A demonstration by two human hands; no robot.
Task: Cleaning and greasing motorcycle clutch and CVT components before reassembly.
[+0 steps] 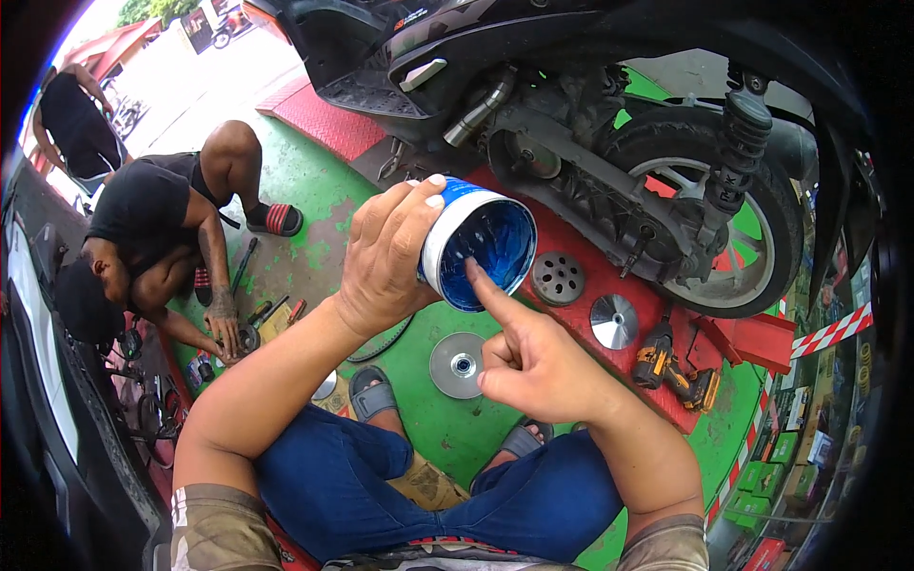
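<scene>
- The right hand [538, 366] is pointing its index finger [490, 295] into the open mouth of the blue tub [481, 249], the fingertip just inside the rim and seemingly touching the blue paste on the inner wall; the other fingers are curled into the palm and gripping nothing.
- The left hand [386, 257] is wrapping its fingers and thumb around the tub's white outer wall, clamping it and tilting the mouth toward the person.
- The step in hand appears to be scooping a dab of grease from the tub; how much is sitting on the fingertip is hard to tell from this view.
- The next move would call for a steady tub and a curling drag of that fingertip along the wall, so the dab is coming away cleanly.
- Below the tub, a round pulley disc [458, 364] is lying on the green floor [447, 433] between the person's sandalled feet.
- Right of the tub, a holed clutch plate [558, 278] and a shiny cone-shaped disc [614, 321] are resting on the red ramp [657, 305], with a cordless driver [666, 366] further right.
- Above the tub, a scooter's rear wheel [709, 214] is standing on that ramp.
- Left of the tub, another person [152, 238] is crouching over small parts.
</scene>
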